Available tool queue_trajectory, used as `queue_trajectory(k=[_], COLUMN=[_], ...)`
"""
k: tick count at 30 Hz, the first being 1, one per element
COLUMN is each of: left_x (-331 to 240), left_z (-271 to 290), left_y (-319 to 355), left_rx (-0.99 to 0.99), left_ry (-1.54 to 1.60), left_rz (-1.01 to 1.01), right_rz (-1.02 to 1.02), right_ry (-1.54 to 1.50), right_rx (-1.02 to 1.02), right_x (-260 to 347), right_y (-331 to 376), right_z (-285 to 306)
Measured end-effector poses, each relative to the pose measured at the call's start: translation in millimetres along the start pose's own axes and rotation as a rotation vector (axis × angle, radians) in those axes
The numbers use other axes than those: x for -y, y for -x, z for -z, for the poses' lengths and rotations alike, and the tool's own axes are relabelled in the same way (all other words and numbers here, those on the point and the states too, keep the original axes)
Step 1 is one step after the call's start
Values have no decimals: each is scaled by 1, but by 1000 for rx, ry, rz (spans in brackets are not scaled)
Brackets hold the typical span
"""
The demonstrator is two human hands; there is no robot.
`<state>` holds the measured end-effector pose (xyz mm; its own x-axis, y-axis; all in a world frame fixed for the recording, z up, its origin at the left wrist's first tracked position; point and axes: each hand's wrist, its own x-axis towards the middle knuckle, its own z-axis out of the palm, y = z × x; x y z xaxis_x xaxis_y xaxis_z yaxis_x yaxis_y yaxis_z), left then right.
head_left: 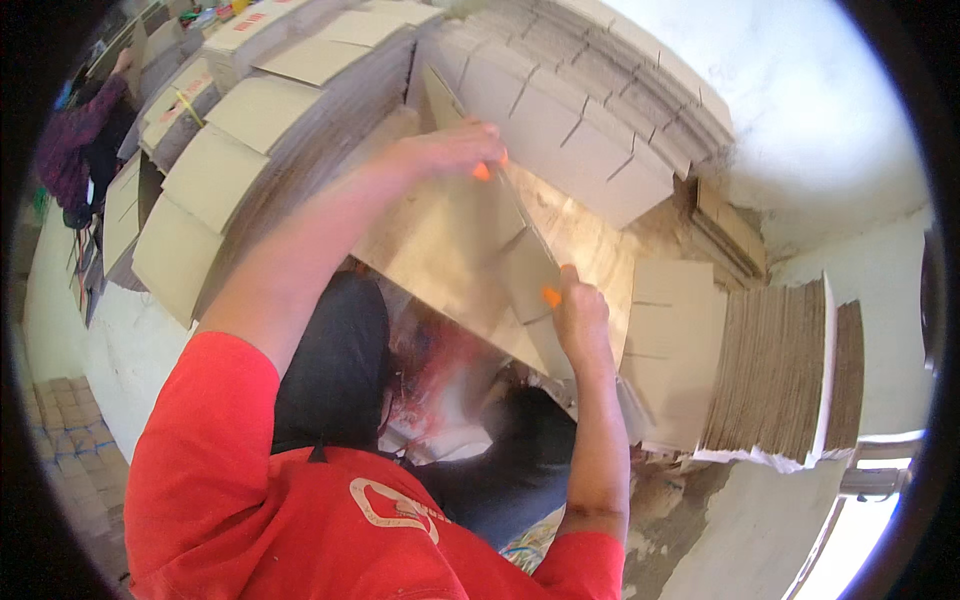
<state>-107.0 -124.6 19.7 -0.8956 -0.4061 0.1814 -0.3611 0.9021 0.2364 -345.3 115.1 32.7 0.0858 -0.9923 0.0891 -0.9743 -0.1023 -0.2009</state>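
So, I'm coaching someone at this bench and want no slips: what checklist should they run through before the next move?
1. Left hand on the slotted cardboard sheet: ok, gripping its edge.
2. Right hand on the sheet: ok, gripping nearer the body.
3. Orange finger covers worn: ok, visible on both hands.
4. Wooden board underneath: ok.
5. Sheet's lower edge flat on the board: cannot tell, blurred.

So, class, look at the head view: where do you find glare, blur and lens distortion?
Head view: glare washes out the wall at upper right; head view: a red patch near the middle looks smeared, and the left hand and cardboard sheet look slightly soft; head view: the fisheye bows the cardboard stacks at upper left, and the corners are black.
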Motion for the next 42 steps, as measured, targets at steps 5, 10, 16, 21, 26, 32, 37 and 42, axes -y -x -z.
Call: queue_trajectory(k=[5,10,16,21,26,32,37,42], left_x=[-61,-176,-185,-95,-134,-244,-277,-307], left_z=[55,162,185,158,144,96,73,62], left_y=[-4,49,147,222,217,162,133,129], left_rx=[-50,-101,-295,-175,-301,-731,-740,-507], left_ry=[-190,-625,-814,-829,-260,1322,1727,1714], left_rz=[-223,-298,144,609,831,103,-31,145], right_rz=[-106,16,40,-23,305,628,525,539], right_ry=[87,333,-239,-1411,-2140,-2452,-2619,-2700], right_rx=[-119,-778,-1121,-548,-169,190,211,237], right_x=[2,45,86,132,154,177,196,196], right_y=[42,88,130,131,121,114,125,125], right_z=[33,96,100,87,74,64,65,61])
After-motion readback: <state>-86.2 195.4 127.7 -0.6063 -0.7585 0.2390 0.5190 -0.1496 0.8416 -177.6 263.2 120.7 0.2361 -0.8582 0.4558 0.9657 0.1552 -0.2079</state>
